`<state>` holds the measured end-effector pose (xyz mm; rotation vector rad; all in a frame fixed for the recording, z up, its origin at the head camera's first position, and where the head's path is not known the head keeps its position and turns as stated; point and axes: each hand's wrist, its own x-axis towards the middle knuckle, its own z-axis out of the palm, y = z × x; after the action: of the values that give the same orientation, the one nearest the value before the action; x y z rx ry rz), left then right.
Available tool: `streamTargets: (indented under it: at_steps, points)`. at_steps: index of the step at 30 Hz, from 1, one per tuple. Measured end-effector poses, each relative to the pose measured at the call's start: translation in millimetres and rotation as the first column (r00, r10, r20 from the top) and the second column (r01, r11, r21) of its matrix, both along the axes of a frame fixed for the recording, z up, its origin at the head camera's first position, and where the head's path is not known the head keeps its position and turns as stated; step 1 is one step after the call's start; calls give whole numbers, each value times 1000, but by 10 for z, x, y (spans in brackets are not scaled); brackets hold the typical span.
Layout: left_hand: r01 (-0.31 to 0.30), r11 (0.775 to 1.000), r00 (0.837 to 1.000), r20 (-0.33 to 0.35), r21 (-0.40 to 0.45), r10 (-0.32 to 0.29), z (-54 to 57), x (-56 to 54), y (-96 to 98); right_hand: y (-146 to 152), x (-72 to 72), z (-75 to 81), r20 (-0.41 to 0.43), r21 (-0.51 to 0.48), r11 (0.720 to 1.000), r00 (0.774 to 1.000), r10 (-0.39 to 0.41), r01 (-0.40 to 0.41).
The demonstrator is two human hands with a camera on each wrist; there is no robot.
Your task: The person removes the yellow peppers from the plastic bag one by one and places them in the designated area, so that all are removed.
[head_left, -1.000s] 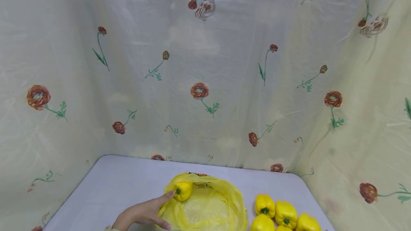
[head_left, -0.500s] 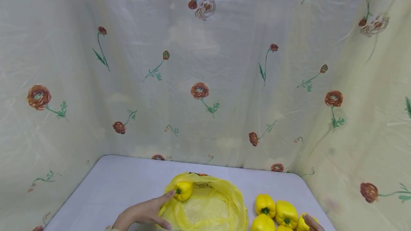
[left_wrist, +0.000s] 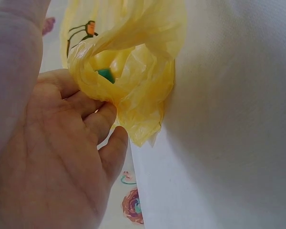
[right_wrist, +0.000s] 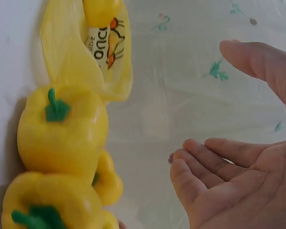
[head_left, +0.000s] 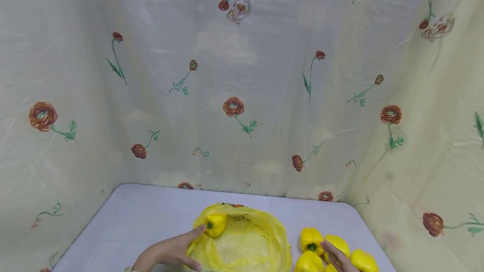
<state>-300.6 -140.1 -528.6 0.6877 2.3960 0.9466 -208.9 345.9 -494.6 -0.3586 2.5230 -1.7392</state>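
Observation:
A yellow plastic bag (head_left: 277, 238) lies on the table with its mouth spread wide. Inside, at its left side, is one yellow bell pepper (head_left: 217, 226) with a green stem. My left hand (head_left: 170, 249) is at the bag's left rim, its fingers extended and touching the plastic (left_wrist: 143, 107). Over the group of yellow bell peppers (head_left: 311, 238) right of the bag hovers my right hand (head_left: 340, 258), fingers loose and thumb spread apart in the right wrist view. Nothing is in its palm (right_wrist: 243, 186).
Several peppers sit close together, among them a rightmost one (head_left: 364, 260) near the table's right side. The white table (head_left: 151, 209) is walled on three sides by flowered curtain (head_left: 264, 137).
My right hand has come into the head view from the lower right and moved left over the peppers. The left hand and the bag stay in place.

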Motion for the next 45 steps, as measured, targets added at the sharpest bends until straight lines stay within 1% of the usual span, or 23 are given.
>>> streamTargets:
  at_steps: [1, 3, 4, 5, 7, 12, 19, 23, 27, 30, 34, 35, 37, 41, 42, 44, 45]
  points:
    - [-5, 1000, 1000, 1, -4, 5, -3, 2, 1, -100, 17, 37, 9, 27, 998, 998, -58, 58]
    - [-9, 1000, 1000, 5, -6, 9, -8, 7, 5, -283, 34, 105, 23, 94, 983, 987, -158, 155]
    - [-9, 1000, 1000, 4, -6, 9, -8, 10, 7, -364, 35, 133, 44, 108, 975, 979, -198, 192]
    - [-8, 1000, 1000, 2, -7, 8, -8, 13, 6, -422, 22, 158, 62, 125, 974, 978, -197, 188]
    - [-6, 1000, 1000, -4, -8, 6, -9, 16, 6, -518, -14, 201, 122, 128, 978, 976, -179, 163]
    - [1, 1000, 1000, -23, -14, -1, -11, 8, 5, -699, -98, 208, 127, 109, 991, 988, -88, 74]
    - [16, 1000, 999, -30, -11, -17, -5, 7, 11, -881, -201, 219, 120, 127, 992, 993, 10, -25]
    - [15, 1000, 1000, -26, -9, -15, -2, 10, 16, -968, -260, 224, 135, 132, 990, 991, 26, -44]
    - [19, 1000, 999, -27, -5, -19, 12, 14, 14, -1042, -335, 199, 151, 116, 991, 988, 43, -61]
    - [20, 1000, 999, -33, -8, -20, 9, 12, 7, -1100, -397, 160, 147, 95, 993, 988, 58, -72]
    - [16, 1000, 1000, -15, 10, -16, -7, 3, -4, -1180, -466, 108, 135, 80, 992, 987, 87, -98]
    - [16, 1000, 1000, -7, 20, -16, -9, 0, -9, -1199, -481, 97, 132, 81, 991, 987, 94, -106]
    - [35, 999, 999, -8, 3, -35, -23, -20, -28, -1241, -507, 78, 128, 95, 989, 987, 99, -111]
    - [47, 999, 999, -12, 1, -47, -16, -29, -46, -1318, -570, 50, 126, 121, 986, 987, 97, -112]
    - [47, 999, 999, -15, -4, -47, -16, -29, -40, -1337, -588, 43, 131, 118, 986, 986, 101, -116]
    - [26, 1000, 1000, -13, 12, -25, 11, -2, -15, -1371, -625, 29, 140, 112, 985, 983, 116, -132]
    - [25, 1000, 1000, -15, 3, -25, 13, 0, -3, -1387, -640, 22, 143, 108, 984, 982, 125, -141]
